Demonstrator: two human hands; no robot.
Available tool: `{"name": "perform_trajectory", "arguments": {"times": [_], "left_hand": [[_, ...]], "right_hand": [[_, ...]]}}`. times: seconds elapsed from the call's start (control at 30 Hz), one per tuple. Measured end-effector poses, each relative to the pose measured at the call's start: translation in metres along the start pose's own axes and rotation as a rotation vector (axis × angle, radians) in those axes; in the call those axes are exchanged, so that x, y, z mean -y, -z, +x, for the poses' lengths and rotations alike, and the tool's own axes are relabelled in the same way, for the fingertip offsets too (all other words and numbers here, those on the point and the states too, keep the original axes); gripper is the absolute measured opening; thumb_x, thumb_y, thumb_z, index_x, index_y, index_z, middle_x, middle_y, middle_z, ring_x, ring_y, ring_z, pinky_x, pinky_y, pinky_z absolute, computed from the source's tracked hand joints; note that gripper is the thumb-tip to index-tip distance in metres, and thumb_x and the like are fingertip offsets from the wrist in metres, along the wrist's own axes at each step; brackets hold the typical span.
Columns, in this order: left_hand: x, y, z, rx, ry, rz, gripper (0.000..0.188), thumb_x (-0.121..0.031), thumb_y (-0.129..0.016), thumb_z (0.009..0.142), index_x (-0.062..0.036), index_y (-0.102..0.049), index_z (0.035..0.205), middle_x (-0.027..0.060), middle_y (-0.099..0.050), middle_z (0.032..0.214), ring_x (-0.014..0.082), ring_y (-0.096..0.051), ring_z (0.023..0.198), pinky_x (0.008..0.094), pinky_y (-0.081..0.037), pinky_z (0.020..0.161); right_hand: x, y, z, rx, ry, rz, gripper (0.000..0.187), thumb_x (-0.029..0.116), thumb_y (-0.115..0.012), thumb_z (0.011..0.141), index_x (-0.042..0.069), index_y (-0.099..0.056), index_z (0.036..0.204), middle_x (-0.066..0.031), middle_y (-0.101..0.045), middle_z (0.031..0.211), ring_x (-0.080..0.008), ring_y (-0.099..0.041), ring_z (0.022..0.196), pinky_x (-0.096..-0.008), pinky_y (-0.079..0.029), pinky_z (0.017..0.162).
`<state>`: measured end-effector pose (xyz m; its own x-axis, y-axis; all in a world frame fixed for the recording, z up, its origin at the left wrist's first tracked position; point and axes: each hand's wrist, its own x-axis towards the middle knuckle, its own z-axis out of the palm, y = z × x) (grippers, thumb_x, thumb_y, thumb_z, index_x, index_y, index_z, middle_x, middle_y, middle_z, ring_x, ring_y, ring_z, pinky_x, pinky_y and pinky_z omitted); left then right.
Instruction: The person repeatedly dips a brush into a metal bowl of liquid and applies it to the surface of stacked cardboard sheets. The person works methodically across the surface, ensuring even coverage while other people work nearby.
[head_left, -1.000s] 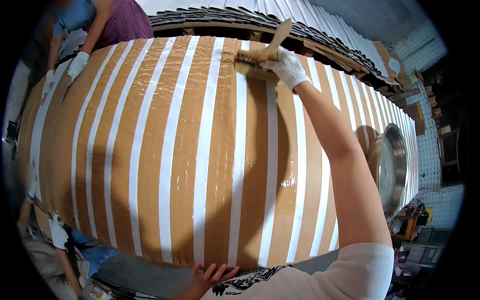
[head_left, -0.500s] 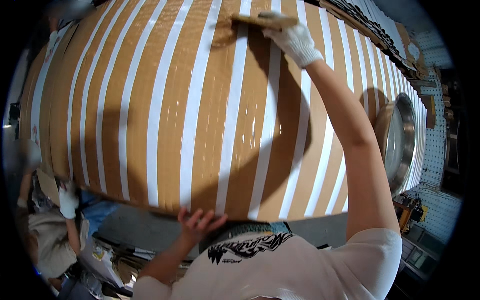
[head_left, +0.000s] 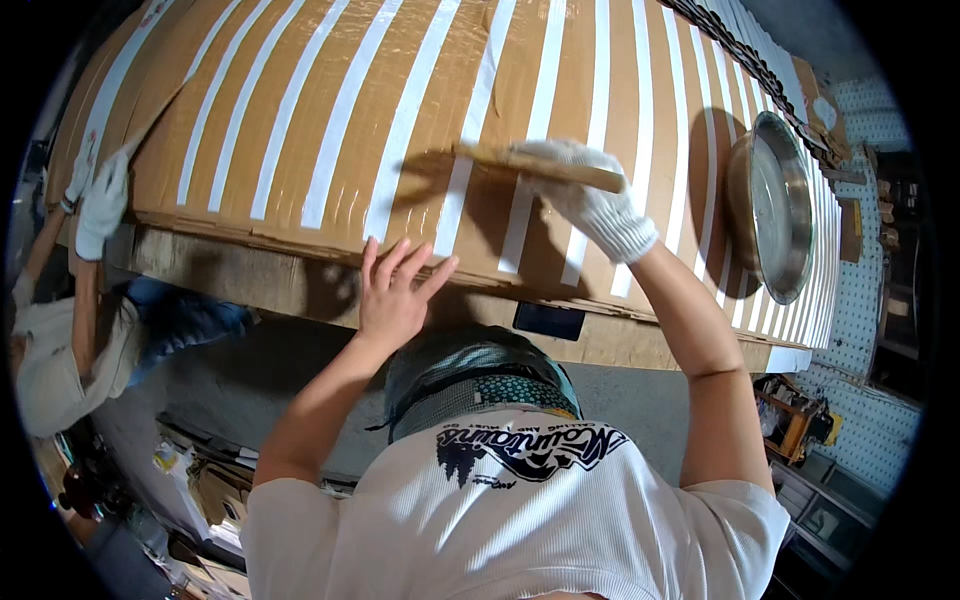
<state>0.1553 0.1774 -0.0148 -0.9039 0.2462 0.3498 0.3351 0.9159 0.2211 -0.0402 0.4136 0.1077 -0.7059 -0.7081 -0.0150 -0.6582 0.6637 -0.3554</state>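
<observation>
Your right hand [head_left: 585,195], in a white knitted glove, is closed around the wooden body of a flat brush [head_left: 560,170], the fingers wrapped over its far side and partly hidden by the wood. The brush is seen nearly edge-on above the cardboard [head_left: 320,120], a little right of the middle of your view and forward of the near edge, with its dark shadow falling beside it; you cannot tell from this angle whether the bristles touch the surface. Your bare left hand [head_left: 400,300] grips nothing: its fingers are spread, and the tips lie at the near edge of the cardboard. White stripes [head_left: 343,130] run across the brown sheet from the far side toward you, and glossy patches catch the light toward the far left. To the right of your gloved hand, well apart from it, a round metal basin [head_left: 743,195] stands on the striped surface with something pale inside. Below the near edge, a dark flat rectangular object [head_left: 549,320] rests on the wooden board [head_left: 240,275], just in front of your waist. At the left end, a co-worker's gloved hand [head_left: 102,205] is at the cardboard's edge; you cannot tell how tightly its fingers are closed.
</observation>
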Motion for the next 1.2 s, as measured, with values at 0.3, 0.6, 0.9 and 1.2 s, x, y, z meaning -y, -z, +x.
{"name": "perform_trajectory", "arguments": {"times": [0.3, 0.6, 0.9, 1.2], "left_hand": [[0.002, 0.009, -0.007, 0.008, 0.001, -0.116, 0.076, -0.005, -0.063, 0.072, -0.0317, -0.055, 0.142, 0.0099, -0.05, 0.137, 0.0345, -0.04, 0.135, 0.0624, -0.019, 0.12], [-0.013, 0.026, 0.003, 0.149, -0.026, -0.029, 0.079, -0.006, -0.067, 0.076, -0.0418, -0.05, 0.145, 0.0107, -0.045, 0.141, 0.0357, -0.035, 0.139, 0.0638, -0.018, 0.121], [-0.04, 0.005, 0.036, 0.026, -0.171, -0.03, 0.07, -0.011, -0.068, 0.073, -0.036, -0.059, 0.137, 0.0035, -0.049, 0.133, 0.0278, -0.043, 0.124, 0.0567, -0.03, 0.113], [-0.037, -0.016, 0.039, 0.03, -0.174, -0.008, 0.062, -0.015, -0.066, 0.075, -0.0334, -0.064, 0.133, 0.0054, -0.045, 0.137, 0.03, -0.034, 0.132, 0.0605, -0.027, 0.114]], "right_hand": [[0.028, -0.04, -0.054, -0.032, 0.25, -0.164, 0.044, 0.012, -0.064, 0.089, 0.02, -0.063, 0.133, -0.0072, -0.07, 0.119, -0.0227, -0.072, 0.092, -0.0336, -0.061, 0.074], [-0.048, -0.025, -0.105, -0.158, -0.223, -0.028, 0.031, 0.021, -0.061, 0.097, 0.012, -0.068, 0.126, -0.0086, -0.068, 0.125, -0.0255, -0.069, 0.109, -0.0328, -0.057, 0.093], [-0.065, 0.019, -0.073, -0.327, -0.201, -0.068, 0.032, 0.02, -0.065, 0.09, 0.02, -0.071, 0.121, -0.0098, -0.073, 0.104, -0.0194, -0.072, 0.085, -0.0319, -0.059, 0.071], [-0.095, 0.025, -0.074, 0.063, -0.091, 0.038, 0.038, 0.022, -0.077, 0.082, 0.01, -0.07, 0.118, -0.0148, -0.072, 0.101, -0.0271, -0.072, 0.087, -0.0371, -0.059, 0.075]]}}
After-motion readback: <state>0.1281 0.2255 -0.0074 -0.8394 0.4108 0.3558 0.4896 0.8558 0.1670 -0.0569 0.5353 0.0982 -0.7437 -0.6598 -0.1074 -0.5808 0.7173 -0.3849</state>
